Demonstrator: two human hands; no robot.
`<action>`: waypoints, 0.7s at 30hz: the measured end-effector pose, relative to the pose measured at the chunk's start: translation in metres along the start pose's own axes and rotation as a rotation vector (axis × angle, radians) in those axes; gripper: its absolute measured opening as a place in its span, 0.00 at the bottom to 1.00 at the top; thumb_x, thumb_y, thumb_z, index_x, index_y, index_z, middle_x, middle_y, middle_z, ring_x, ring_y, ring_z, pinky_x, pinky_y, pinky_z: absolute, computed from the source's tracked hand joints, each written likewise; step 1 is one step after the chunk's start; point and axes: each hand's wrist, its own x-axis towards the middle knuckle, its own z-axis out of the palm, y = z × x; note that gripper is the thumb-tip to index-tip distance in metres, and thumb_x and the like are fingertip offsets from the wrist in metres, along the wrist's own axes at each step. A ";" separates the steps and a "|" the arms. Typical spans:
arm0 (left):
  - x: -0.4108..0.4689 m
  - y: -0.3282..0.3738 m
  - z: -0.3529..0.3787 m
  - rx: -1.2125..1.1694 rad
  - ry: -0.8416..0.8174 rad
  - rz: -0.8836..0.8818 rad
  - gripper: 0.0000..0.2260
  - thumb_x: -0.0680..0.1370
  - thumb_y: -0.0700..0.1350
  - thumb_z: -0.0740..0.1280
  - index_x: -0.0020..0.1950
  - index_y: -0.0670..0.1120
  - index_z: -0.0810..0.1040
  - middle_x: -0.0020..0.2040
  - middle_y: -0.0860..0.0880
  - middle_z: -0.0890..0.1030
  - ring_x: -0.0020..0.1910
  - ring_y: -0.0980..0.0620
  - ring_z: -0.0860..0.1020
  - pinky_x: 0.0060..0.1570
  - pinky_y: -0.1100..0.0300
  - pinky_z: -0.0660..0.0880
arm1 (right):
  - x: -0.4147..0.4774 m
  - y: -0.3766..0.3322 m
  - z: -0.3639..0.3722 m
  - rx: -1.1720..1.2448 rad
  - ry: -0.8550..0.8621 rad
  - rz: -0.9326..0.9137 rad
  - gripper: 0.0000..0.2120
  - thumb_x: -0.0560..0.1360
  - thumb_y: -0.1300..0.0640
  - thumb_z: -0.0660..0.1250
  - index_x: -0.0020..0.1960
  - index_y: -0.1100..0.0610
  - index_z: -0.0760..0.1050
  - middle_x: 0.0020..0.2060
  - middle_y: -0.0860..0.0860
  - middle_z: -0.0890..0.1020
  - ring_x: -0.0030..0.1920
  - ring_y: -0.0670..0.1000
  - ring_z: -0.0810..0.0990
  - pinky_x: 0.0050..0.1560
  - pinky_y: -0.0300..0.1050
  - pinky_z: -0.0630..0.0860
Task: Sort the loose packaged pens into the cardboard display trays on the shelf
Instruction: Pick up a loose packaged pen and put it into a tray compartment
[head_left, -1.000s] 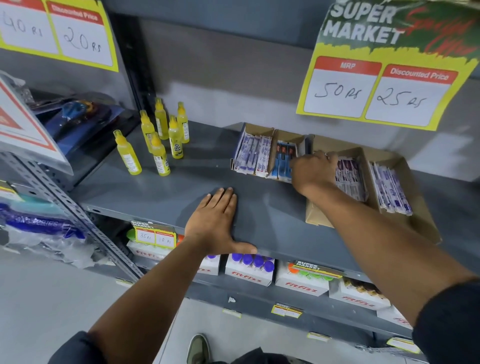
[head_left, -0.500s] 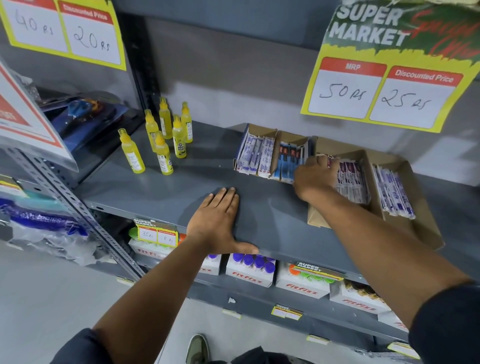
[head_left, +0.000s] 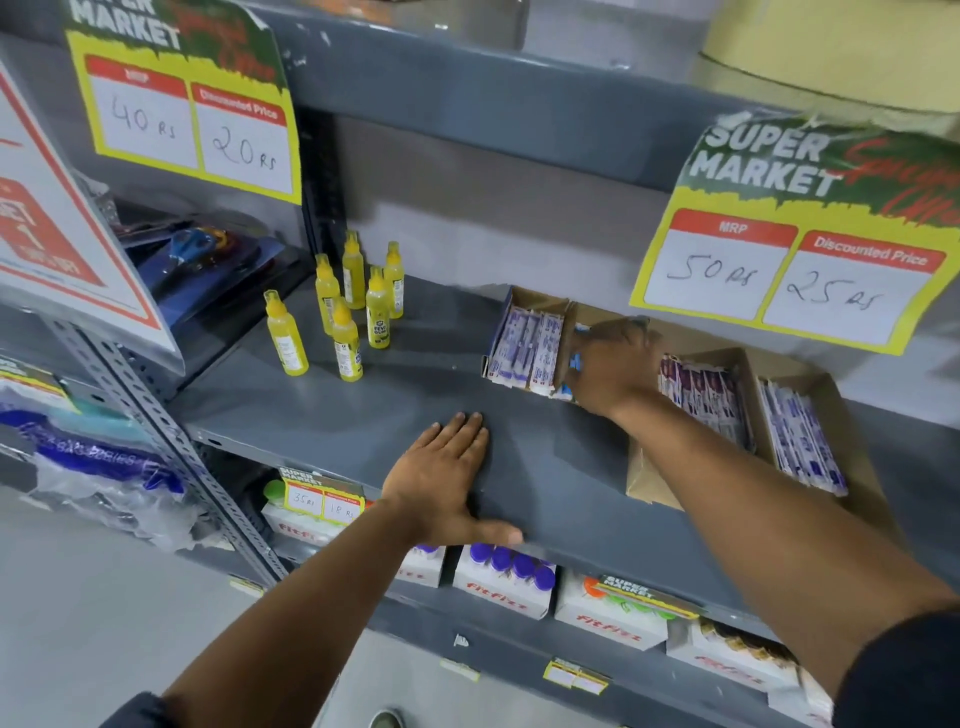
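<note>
While the left hand (head_left: 447, 475) lies flat and spread on the shelf's (head_left: 363, 415) front edge, the right hand (head_left: 613, 364) covers blue pens (head_left: 574, 361) in the left tray (head_left: 535, 304); its grip cannot be told. Other pens (head_left: 701, 400) fill the right tray (head_left: 753, 364).

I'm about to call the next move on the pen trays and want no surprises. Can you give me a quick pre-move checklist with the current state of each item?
1. Left hand flat on the shelf, holding nothing: ok.
2. Right hand over the blue pen packs in the small tray: ok.
3. Grip on a pack: cannot tell, fingers hidden.
4. Purple-and-white packs sit in the tray's left slot: ok.
5. Large tray is flat, both rows inside: ok.
6. Glue bottles upright, well clear of both hands: ok.
</note>
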 end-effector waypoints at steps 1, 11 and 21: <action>-0.001 -0.003 -0.004 -0.050 0.013 0.001 0.62 0.57 0.85 0.42 0.80 0.45 0.42 0.81 0.48 0.43 0.78 0.50 0.40 0.74 0.55 0.35 | 0.004 -0.006 -0.003 0.025 0.002 -0.046 0.13 0.72 0.48 0.64 0.56 0.45 0.77 0.60 0.51 0.77 0.64 0.60 0.68 0.65 0.59 0.56; -0.016 -0.049 -0.009 0.080 0.048 -0.058 0.59 0.62 0.83 0.42 0.79 0.42 0.44 0.80 0.44 0.44 0.79 0.48 0.41 0.75 0.53 0.37 | 0.027 -0.051 0.000 -0.268 -0.161 -0.330 0.20 0.74 0.59 0.65 0.61 0.41 0.76 0.60 0.50 0.79 0.63 0.60 0.73 0.61 0.57 0.64; -0.016 -0.050 -0.006 0.093 0.062 -0.064 0.58 0.64 0.83 0.45 0.79 0.42 0.44 0.80 0.44 0.44 0.79 0.47 0.42 0.76 0.50 0.39 | 0.032 -0.050 0.008 -0.421 -0.059 -0.601 0.13 0.70 0.60 0.70 0.51 0.47 0.82 0.48 0.51 0.82 0.52 0.60 0.79 0.57 0.57 0.69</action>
